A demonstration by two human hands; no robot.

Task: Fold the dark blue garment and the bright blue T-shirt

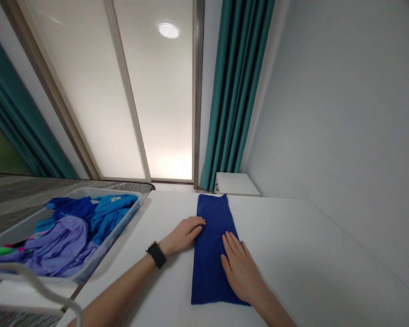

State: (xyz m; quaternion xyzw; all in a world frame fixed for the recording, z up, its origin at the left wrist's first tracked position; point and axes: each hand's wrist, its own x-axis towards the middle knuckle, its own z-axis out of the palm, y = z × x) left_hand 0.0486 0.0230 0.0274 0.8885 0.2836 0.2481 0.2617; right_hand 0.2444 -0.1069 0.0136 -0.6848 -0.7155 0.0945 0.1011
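White tabletop (286, 240) filled the lower view, with a teal curtain (240, 91) hanging at one o'clock. Blue cloth (209, 268) lay flat at six o'clock. Grasping nothing, the left hand (184, 232) touched its ten o'clock edge; the right hand (239, 268), also released, pressed flat at four o'clock. Clothes (63, 240) heaped a plastic bin (121, 223) at eight o'clock.

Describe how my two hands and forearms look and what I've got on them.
Your left hand and right hand are both ungloved. A wide black band, apparently a watch with a silvery edge, circles the left wrist; the visible right wrist has none. No sleeve shows on either forearm, and I can make out no rings.
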